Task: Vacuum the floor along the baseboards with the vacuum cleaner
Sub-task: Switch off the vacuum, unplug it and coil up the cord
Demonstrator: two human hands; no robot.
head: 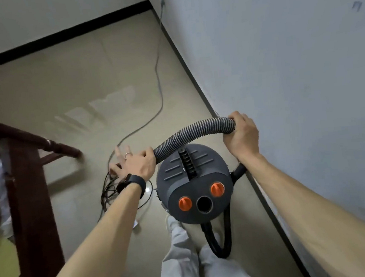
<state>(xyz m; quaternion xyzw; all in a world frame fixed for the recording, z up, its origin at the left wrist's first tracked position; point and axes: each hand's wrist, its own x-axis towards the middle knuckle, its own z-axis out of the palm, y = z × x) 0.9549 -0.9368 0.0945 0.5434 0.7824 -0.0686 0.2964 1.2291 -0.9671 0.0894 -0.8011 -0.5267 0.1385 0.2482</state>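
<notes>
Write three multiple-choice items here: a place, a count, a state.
1. Where does the vacuum cleaner stand? A) against the far wall B) beside the right-hand baseboard C) under the wooden furniture
2. How many orange knobs does it have? A) one B) two C) four
3. What is the right hand doing? A) gripping the hose B) hanging open C) pressing the wall
Answers: 1 B, it sits close to that baseboard; 2 B, two knobs flank the round port; 3 A, its fingers curl round the hose.
</notes>
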